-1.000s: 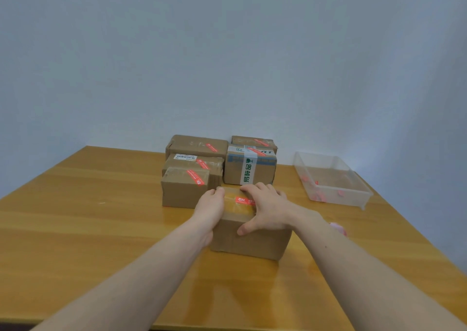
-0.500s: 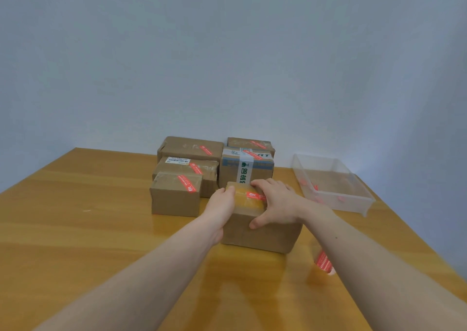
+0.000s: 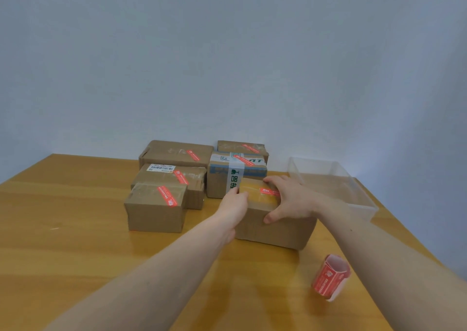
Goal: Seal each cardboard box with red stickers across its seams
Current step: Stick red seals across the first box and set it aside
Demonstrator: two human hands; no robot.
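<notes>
- Brown cardboard box with yellow tape on top (image 3: pixel 275 225), on the wooden worktop (image 3: pixel 75 242), just in front of five other cardboard boxes with red stickers (image 3: pixel 161 201).
- Left hand (image 3: pixel 233 204) grasping its left top edge; right hand (image 3: pixel 290 199) spread over the top, thumb on the front face.
- Red sticker (image 3: pixel 269 192) on the top, partly under the right hand.
- Roll of red stickers (image 3: pixel 329 277) lying near the right forearm.
- Clear plastic tray (image 3: pixel 353 194) at the right.

boxes (image 3: pixel 177 176) left of bin (image 3: pixel 364 199); sticker roll (image 3: pixel 329 277) in front
</notes>
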